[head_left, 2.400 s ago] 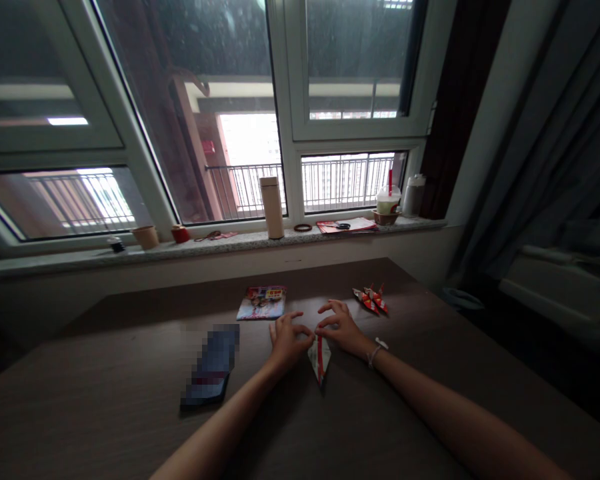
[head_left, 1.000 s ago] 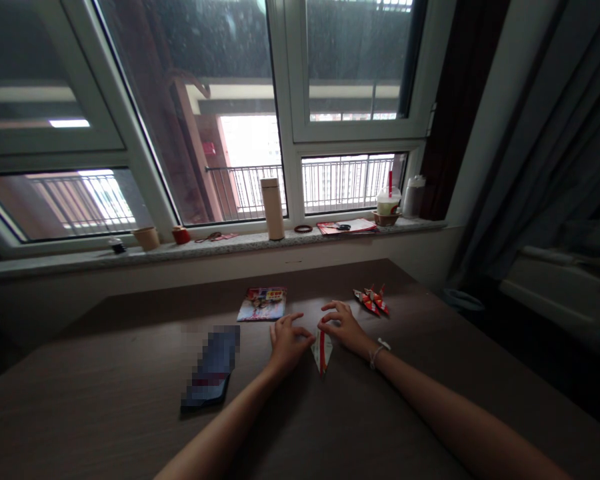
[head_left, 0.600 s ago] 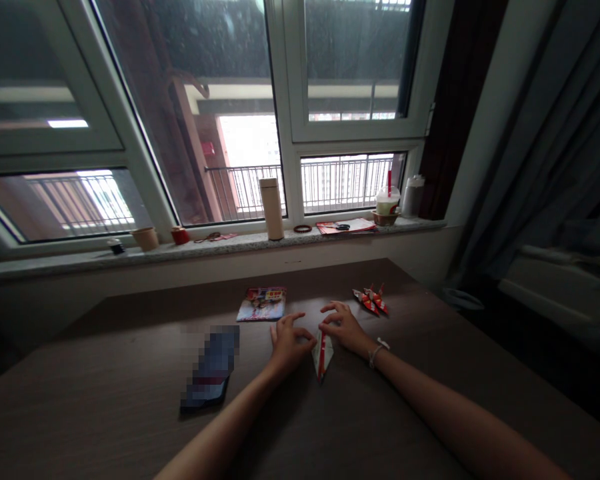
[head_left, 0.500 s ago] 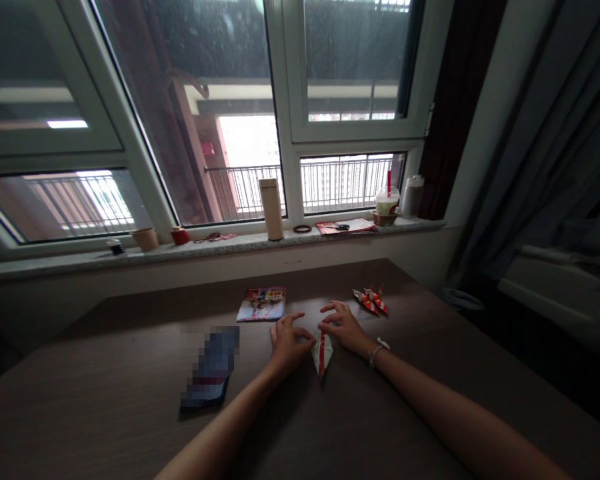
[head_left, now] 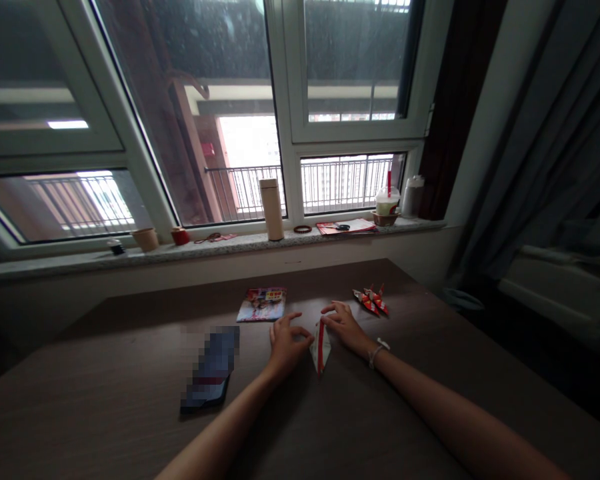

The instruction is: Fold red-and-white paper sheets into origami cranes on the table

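Observation:
A folded white-and-red paper piece (head_left: pixel 321 348) lies on the dark wooden table (head_left: pixel 130 373), pointing towards me. My left hand (head_left: pixel 285 341) rests at its left edge, thumb and fingers pinched on the paper. On the right side, my right hand (head_left: pixel 344 326) presses the paper's top with curled fingers; a bracelet circles that wrist. Two finished red-and-white paper cranes (head_left: pixel 371 300) stand just beyond my right hand.
A colourful printed sheet stack (head_left: pixel 263 303) lies beyond my left hand, a dark phone (head_left: pixel 211 368) to its left. The windowsill holds a beige flask (head_left: pixel 271 208), cups (head_left: pixel 145 237), a drink with a red straw (head_left: pixel 388 200) and red papers (head_left: pixel 347 226). Dark curtains hang at right.
The paper's upper part has been folded narrower and now stands slightly higher between my hands. Both hands stayed in place, with fingers shifting along the fold.

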A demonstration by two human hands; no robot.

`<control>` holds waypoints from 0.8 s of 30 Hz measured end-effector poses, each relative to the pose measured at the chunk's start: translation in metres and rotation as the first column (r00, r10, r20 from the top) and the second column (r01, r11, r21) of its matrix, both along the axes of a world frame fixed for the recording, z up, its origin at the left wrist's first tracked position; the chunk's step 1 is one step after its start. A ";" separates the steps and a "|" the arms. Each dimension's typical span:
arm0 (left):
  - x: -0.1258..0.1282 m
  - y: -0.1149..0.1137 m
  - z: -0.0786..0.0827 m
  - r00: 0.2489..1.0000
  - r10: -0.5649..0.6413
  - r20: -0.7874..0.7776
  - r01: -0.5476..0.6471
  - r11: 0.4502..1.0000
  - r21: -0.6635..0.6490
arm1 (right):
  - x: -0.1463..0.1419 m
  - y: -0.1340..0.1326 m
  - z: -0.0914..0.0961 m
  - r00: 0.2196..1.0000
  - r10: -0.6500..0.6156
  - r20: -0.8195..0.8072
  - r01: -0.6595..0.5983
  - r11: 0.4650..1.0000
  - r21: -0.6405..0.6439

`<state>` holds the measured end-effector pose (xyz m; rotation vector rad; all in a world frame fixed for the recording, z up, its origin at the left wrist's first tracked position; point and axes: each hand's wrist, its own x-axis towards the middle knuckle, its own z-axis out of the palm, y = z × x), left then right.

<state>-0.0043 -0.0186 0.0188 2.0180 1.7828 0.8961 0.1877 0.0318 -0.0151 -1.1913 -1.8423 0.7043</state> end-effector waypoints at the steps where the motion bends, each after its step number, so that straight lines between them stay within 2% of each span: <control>1: 0.000 0.000 0.001 1.000 0.010 0.006 -0.010 1.000 0.003 | 0.000 0.001 -0.001 1.000 -0.007 -0.010 0.007 1.000 0.003; 6: -0.001 0.001 0.000 0.999 0.038 0.039 -0.039 0.999 0.019 | 0.001 0.002 -0.005 1.000 -0.001 -0.012 0.001 1.000 0.031; 14: -0.002 0.004 -0.005 1.000 0.007 0.006 -0.007 1.000 0.029 | 0.001 0.000 -0.003 0.999 0.004 -0.041 0.000 0.996 0.091; 24: -0.004 0.008 -0.010 0.999 0.031 0.034 -0.032 0.998 0.053 | 0.001 -0.001 0.001 1.000 -0.014 0.011 0.013 0.999 0.044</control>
